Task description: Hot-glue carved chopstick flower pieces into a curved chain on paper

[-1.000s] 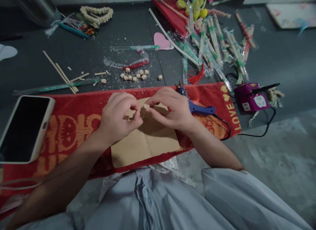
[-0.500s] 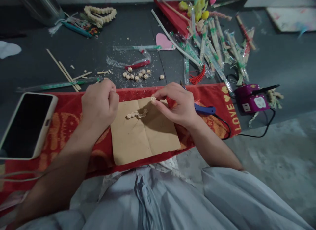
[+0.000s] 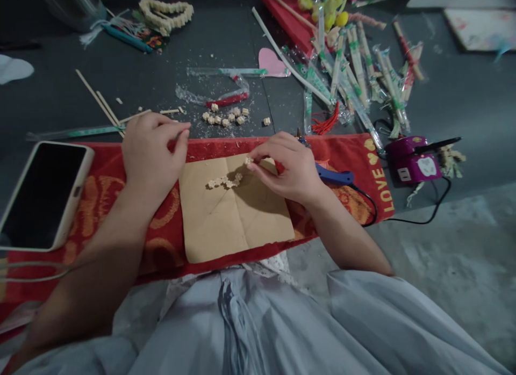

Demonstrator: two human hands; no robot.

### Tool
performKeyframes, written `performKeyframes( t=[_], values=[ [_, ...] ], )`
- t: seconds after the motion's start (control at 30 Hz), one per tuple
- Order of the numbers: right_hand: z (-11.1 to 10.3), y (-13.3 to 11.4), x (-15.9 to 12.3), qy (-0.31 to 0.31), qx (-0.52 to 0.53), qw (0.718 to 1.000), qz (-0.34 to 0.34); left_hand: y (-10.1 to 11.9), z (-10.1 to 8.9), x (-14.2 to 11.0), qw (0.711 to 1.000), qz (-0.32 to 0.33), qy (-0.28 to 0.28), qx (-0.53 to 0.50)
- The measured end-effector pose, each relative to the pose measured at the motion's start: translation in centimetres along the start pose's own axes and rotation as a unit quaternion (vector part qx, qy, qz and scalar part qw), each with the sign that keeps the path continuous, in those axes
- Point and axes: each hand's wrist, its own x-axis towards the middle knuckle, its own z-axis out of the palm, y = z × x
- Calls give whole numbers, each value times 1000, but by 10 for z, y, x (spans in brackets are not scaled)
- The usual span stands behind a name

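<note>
My right hand (image 3: pixel 288 165) pinches a small cream flower-shaped piece (image 3: pixel 249 160) between thumb and fingertips, just over the brown paper (image 3: pixel 213 224). Below and left of it, a short wavy row of joined cream pieces (image 3: pixel 223 181) lies on the paper, beside thin pencil-like lines. My left hand (image 3: pixel 155 149) hovers at the paper's upper left corner, thumb and forefinger tips brought together. Whatever sits between those tips is too small to make out. Beyond the paper, several loose cream pieces (image 3: pixel 226 117) lie among white crumbs on the dark table.
Under the paper lies a red towel (image 3: pixel 161 251), with a phone (image 3: pixel 40 195) on its left. A blue-handled tool (image 3: pixel 334 175) with a cord rests right of my right hand, near a purple box (image 3: pixel 413 163). Wrapped sticks (image 3: pixel 355 63) crowd the back right; thin bare sticks (image 3: pixel 97 101) lie left.
My left hand has shifted slightly left and its curled fist has loosened into a fingertip pinch. My right hand keeps hold of the flower-shaped piece. The view has tilted a little.
</note>
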Motion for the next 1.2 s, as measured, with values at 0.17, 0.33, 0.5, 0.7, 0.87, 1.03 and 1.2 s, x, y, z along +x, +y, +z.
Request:
performKeyframes(
  t=[0.17,0.33,0.5,0.7,0.87,1.03,1.2],
  values=[
    [-10,1,-1,-78,0,997,16,1,15,-4,984,139,6,-107],
    [-19,-2,-2,-141,4,990,26,24,21,-23,955,221,-58,-190],
    [-21,-6,-2,-179,-10,984,20,39,14,-29,952,133,-147,-235],
    [-20,-7,-5,-201,-45,978,32,43,11,-26,954,119,-169,-217],
    [-21,-7,-7,-227,-51,971,50,40,17,-29,959,142,-155,-188],
    [-21,-7,-7,-221,-56,973,44,39,19,-31,959,166,-138,-183],
    [-21,-9,-7,-228,-34,970,72,42,15,-31,959,138,-154,-191]
  ],
)
